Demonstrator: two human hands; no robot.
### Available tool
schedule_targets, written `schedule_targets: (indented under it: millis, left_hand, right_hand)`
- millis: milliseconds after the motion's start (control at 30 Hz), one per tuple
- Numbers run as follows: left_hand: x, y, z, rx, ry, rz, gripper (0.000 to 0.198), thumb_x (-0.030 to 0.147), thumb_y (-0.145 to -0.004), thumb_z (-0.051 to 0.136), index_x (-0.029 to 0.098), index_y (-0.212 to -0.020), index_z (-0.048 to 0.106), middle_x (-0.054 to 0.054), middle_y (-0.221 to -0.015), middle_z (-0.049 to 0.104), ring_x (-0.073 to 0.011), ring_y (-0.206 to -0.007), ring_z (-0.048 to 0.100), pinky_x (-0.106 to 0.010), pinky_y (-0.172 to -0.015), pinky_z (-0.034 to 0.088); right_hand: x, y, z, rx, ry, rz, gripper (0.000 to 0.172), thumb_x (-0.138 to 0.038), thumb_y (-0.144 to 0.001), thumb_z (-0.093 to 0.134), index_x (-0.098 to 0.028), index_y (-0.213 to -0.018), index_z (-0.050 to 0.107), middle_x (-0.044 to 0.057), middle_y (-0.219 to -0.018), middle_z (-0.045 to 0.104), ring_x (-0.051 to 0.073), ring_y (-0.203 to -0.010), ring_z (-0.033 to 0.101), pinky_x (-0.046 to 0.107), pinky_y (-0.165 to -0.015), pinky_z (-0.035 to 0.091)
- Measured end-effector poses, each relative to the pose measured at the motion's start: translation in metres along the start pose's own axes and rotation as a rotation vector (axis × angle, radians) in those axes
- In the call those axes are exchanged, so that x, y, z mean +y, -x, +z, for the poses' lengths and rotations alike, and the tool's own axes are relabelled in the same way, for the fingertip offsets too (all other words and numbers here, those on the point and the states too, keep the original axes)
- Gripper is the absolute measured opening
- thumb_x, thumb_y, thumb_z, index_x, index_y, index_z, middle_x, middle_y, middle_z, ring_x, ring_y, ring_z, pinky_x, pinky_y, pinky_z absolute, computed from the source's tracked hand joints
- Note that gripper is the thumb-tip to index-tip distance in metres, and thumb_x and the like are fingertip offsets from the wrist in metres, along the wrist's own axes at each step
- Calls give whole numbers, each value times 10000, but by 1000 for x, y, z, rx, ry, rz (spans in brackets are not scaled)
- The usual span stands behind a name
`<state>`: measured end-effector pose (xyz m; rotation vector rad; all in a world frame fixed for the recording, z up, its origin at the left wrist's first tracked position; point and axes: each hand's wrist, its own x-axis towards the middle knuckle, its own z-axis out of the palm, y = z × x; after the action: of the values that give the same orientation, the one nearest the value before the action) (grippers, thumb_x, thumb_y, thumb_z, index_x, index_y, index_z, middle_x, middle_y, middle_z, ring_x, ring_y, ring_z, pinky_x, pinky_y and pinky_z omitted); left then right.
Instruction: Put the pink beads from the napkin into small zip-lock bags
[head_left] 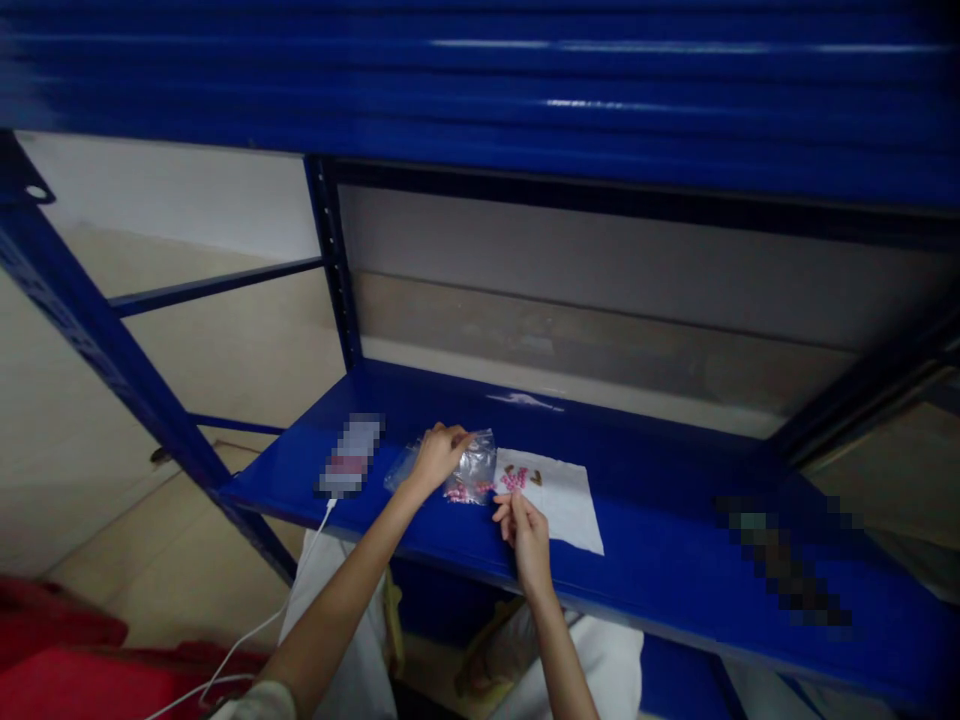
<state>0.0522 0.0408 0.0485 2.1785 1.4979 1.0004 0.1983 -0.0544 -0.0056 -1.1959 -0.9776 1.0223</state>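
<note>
On the blue shelf, a clear plastic bag [478, 462] with pink beads [459, 493] near its lower edge lies beside a white cloth or paper sheet [574, 505]. My left hand [441, 455] rests on the upper left part of the bag, its fingers bent together at the bag's edge. More pink beads [514, 479] and small gold-brown pieces [536, 478] lie on the white sheet. My right hand [525, 525] is over the sheet's near left edge, thumb and index finger pinched just below the beads; anything between them is too small to make out.
A phone-like device [351, 455] with a white cable [304, 560] lies left on the blue shelf [652, 450]. A blurred dark object [787, 570] is at the right. Blue uprights [334, 260] and an upper shelf [480, 100] frame the space.
</note>
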Motion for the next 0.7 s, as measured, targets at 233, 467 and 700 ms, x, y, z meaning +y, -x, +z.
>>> schedule_targets:
  millis: [233, 467, 700]
  left_hand:
    - [-28, -11, 10, -126, -187, 108, 269, 359, -858, 411, 192, -833, 621, -49, -960, 608, -228, -950, 484, -368, -814, 343]
    - [-42, -24, 20, -262, -240, 162, 291, 393, -843, 406, 207, -858, 630, -57, -1046, 588, -257, -1013, 470, -413, -844, 336]
    - [-36, 10, 6, 52, -288, 128, 342, 407, -847, 398, 222, -1092, 549, -79, -1161, 549, -268, -1089, 463, -414, -884, 344]
  right_hand:
    - [1, -1, 2, 6, -50, -12, 487, -560, -808, 434, -135, -700, 648, 1, -517, 554, 66, -372, 363, 204, -374, 232]
    - [5, -4, 2, 11, -83, -20, 492, -543, -827, 409, -137, -699, 655, 8, -526, 583, 57, -355, 380, 201, -384, 256]
    - [7, -4, 2, -2, -78, -9, 507, -538, -844, 378, -135, -726, 661, 10, -539, 586, 58, -369, 376, 199, -385, 264]
